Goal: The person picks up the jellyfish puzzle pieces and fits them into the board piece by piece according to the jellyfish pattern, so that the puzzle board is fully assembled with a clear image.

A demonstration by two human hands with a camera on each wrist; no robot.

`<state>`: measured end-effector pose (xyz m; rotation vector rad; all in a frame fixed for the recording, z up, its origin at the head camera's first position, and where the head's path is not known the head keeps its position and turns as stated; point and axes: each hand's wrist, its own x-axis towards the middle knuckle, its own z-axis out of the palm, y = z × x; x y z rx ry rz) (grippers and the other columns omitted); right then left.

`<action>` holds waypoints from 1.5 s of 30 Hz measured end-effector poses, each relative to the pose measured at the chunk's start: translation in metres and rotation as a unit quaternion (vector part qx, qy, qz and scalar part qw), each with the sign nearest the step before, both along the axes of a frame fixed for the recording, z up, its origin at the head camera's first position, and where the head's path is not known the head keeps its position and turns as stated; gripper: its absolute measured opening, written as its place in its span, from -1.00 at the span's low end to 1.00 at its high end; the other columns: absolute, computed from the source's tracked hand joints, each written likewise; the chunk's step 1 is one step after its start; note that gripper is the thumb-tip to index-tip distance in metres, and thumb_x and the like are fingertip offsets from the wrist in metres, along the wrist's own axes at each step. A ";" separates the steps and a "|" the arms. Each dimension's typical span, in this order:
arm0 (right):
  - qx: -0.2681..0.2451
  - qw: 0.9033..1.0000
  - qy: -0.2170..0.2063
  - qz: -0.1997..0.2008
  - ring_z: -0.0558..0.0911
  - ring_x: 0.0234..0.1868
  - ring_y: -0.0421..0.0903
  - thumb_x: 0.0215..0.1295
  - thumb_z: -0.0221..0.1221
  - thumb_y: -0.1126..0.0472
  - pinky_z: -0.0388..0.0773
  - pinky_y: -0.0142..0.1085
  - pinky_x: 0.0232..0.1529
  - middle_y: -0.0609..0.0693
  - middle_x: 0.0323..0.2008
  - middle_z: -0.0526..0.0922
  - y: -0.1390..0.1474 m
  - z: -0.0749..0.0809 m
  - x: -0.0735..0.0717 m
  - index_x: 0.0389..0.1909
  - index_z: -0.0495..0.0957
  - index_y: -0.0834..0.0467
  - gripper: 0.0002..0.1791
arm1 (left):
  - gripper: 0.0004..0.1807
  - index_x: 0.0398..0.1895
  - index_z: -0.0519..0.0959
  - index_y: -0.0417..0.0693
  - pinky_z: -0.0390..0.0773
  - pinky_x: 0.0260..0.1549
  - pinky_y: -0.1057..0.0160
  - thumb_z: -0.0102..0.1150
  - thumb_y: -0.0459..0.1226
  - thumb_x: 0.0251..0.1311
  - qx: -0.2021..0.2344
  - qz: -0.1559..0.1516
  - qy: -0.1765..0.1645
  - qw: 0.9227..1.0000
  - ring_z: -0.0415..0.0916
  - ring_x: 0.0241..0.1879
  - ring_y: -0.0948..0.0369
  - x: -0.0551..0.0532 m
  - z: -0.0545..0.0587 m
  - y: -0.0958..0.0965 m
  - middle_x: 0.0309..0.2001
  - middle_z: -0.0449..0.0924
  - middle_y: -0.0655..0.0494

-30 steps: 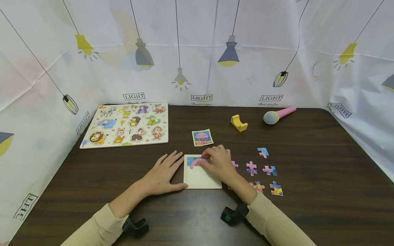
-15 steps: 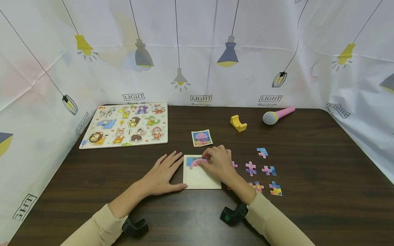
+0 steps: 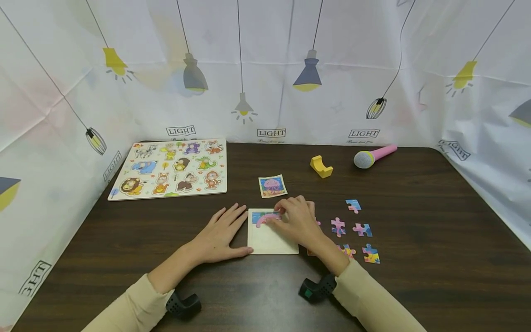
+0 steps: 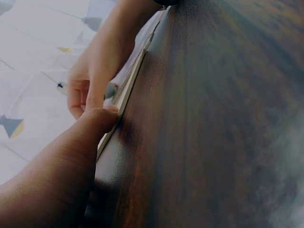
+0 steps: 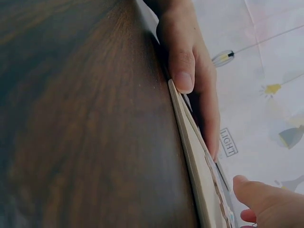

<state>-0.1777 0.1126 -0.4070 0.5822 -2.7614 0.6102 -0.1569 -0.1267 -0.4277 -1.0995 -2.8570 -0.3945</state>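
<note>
A square pale-wood tray (image 3: 267,241) stays at three o'clock from the spread left hand (image 3: 221,236), the right hand (image 3: 297,222) pinching a pink jigsaw piece (image 3: 272,216).

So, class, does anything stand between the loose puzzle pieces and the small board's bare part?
Yes, at the right edge of the small board: the right hand and forearm cross between it and the loose pieces. Nothing else visible does.

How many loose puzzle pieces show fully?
4, right of the board: top piece, middle left piece, middle right piece, bottom right piece. The right hand and arm partly hide others.
</note>
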 end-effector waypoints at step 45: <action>-0.054 0.995 0.000 -0.082 0.40 -0.19 0.15 0.15 0.24 0.09 0.19 0.13 -0.20 0.18 -0.30 0.58 0.112 0.034 -0.007 -0.21 0.55 0.28 -0.67 | 0.01 0.41 0.02 -0.14 -0.11 0.26 -0.06 -0.23 0.38 0.09 0.004 -0.002 -0.014 1.000 -0.21 0.39 0.05 0.002 0.002 -0.001 0.41 -0.07 -0.04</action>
